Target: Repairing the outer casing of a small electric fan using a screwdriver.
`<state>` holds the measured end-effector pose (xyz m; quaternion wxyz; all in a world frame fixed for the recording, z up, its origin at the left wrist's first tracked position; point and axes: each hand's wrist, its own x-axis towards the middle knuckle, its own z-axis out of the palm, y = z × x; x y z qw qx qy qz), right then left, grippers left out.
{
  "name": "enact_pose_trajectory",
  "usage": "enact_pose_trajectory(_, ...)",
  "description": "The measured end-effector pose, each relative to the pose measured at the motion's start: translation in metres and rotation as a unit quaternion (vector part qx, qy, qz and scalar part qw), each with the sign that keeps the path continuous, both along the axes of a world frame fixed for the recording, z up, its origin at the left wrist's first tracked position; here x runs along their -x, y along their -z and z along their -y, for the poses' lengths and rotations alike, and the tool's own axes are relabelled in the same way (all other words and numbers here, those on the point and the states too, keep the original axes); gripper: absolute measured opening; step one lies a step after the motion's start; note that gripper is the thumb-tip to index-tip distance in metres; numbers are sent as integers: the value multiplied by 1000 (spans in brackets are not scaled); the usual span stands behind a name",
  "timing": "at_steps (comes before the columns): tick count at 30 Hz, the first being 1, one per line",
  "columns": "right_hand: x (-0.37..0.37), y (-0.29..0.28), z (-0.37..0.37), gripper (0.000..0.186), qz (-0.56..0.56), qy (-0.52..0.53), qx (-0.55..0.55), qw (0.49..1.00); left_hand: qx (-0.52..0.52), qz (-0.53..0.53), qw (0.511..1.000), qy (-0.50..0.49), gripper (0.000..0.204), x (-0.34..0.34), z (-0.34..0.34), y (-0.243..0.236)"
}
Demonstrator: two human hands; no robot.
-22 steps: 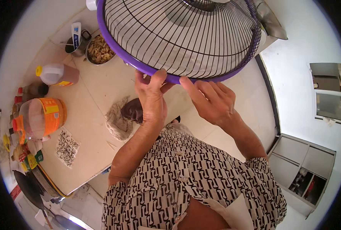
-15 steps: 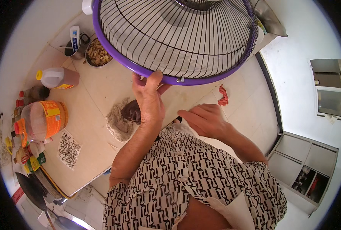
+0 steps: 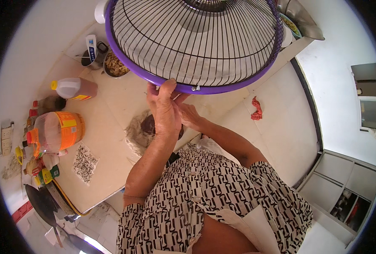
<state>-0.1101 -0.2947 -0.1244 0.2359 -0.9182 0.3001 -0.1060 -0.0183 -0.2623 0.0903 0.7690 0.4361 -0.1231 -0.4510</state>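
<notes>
My left hand (image 3: pixel 164 111) grips the purple rim (image 3: pixel 226 89) of a black wire fan guard (image 3: pixel 196 51), thumb on the front beside a small metal clip (image 3: pixel 195 88). My right hand (image 3: pixel 189 115) is just right of and partly behind the left one, below the rim; its fingertips are hidden, and whether they hold anything cannot be seen. Under both hands, a pale rag (image 3: pixel 135 131) and a dark cloth (image 3: pixel 148 125) lie on the beige counter (image 3: pixel 107 161).
At left stand bottles (image 3: pixel 76 89), an orange-labelled jug (image 3: pixel 52 131), a bowl of dried pieces (image 3: pixel 115 65) and dark pans (image 3: pixel 42 207). A speckled sheet (image 3: pixel 85 163) lies nearby. At right are a red crumpled scrap (image 3: pixel 256 108) and a grey cabinet (image 3: pixel 332 173).
My right hand let go of the rim, dropped, then moved left to behind my left hand. The red scrap it had covered now shows. My left hand stays on the rim.
</notes>
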Motion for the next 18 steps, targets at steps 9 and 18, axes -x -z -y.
enact_pose_trajectory(9, -15, -10, 4, 29, -2, -21, -12, 1000, -14, -4, 1000, -2, 47, 0, 2, -3)
enact_pose_trajectory(18, 89, -94, 4, 27, 64, 72, -566, 819, -12, -6, 1000, 16, 51, -4, -4, -7)
